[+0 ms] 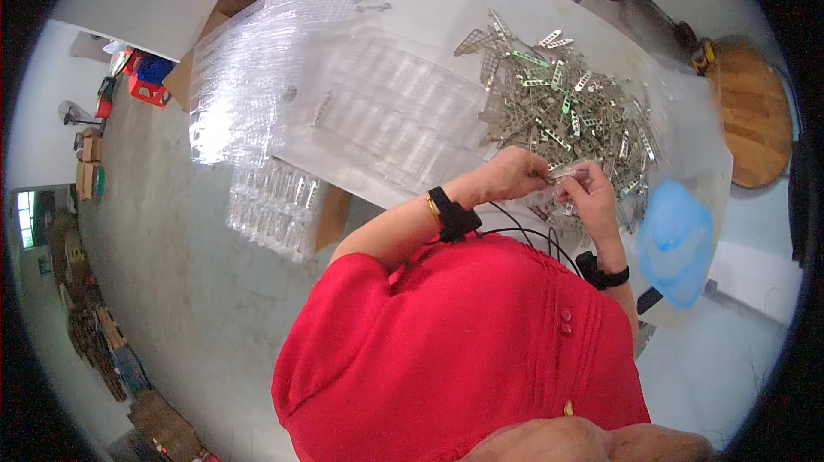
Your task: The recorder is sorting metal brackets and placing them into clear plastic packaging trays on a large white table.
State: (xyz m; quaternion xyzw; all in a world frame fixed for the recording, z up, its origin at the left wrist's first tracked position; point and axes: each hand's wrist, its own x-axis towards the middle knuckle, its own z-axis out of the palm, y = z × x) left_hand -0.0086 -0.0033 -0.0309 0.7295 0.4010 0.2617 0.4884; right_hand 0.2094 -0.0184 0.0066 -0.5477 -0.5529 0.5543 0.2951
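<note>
Metal: one small metal piece (pixel 568 173) is pinched between left hand (pixel 513 172) and right hand (pixel 588 192); the pile (pixel 562 102) (big, at the surface's far edge) is judged mostly unworked.

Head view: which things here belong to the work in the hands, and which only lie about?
In use:
left hand and right hand, both on one small metal piece
pile of metal pieces
clear plastic trays

Lying about:
blue bag
round wooden board
cardboard box
red crate
</note>
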